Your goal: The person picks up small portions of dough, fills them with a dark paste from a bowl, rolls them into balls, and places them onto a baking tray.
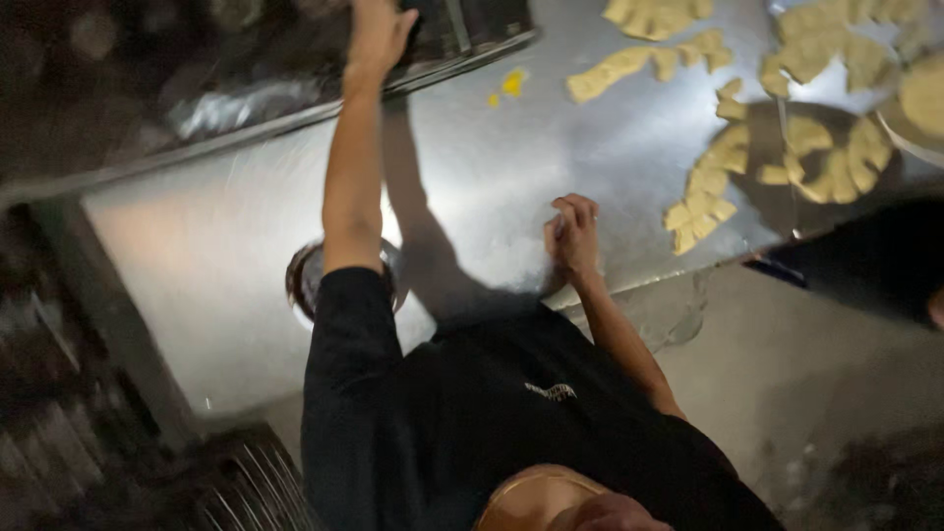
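Note:
My left hand [379, 34] reaches far across the steel table [197, 256] and lies on the edge of a dark tray [482, 25] at the table's back. Its fingertips run off the top of the picture. My right hand [573, 234] rests near the table's front edge with the fingers curled in; nothing shows between them. Flat pale-yellow dough pieces [703, 202] lie on the table to the right of that hand, apart from it.
More dough pieces [629, 64] cover the back right of the table, with a small yellow scrap [511, 84] near the tray. A round hole [307, 280] sits by my left arm. A dark shape [865, 261], perhaps another person, is at the right. Wet grey floor [787, 374] lies below.

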